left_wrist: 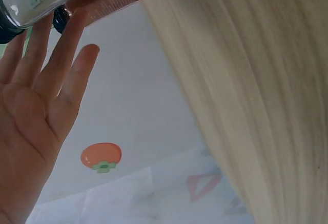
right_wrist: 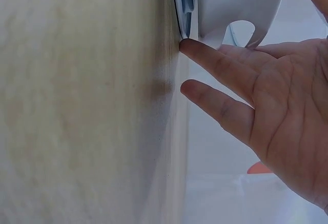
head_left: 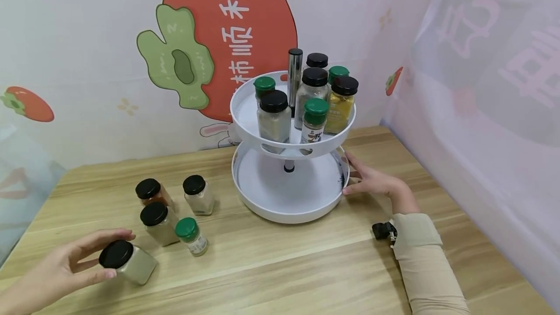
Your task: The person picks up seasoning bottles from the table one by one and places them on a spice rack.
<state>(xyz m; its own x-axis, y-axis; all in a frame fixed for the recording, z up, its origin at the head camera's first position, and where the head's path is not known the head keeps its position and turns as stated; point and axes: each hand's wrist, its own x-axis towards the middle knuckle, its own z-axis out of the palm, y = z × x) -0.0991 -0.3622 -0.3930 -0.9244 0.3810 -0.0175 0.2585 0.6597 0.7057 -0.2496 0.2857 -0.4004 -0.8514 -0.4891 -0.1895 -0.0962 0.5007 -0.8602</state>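
Note:
A glass jar of pale powder with a black lid [head_left: 139,265] stands at the front left of the table. My left hand [head_left: 72,264] is spread around this jar, thumb by the lid's near edge and fingers along its far side. In the left wrist view those fingers [left_wrist: 66,55] look nearly straight, reaching up beside the glass. A white two-tier turntable rack [head_left: 288,215] stands at the back. My right hand [head_left: 372,179] is at the right side of its lower tray, fingertips at the rim. The right wrist view shows the fingers [right_wrist: 220,65] extended and spread.
Beside the left hand are a jar with reddish contents [head_left: 164,196], two more black-lidded jars [head_left: 164,230] [head_left: 202,201] and a green-capped shaker [head_left: 198,245]. Several spice jars [head_left: 274,125] fill the upper tier around a metal post [head_left: 295,79]. A black device [head_left: 384,231] sits by the right cuff.

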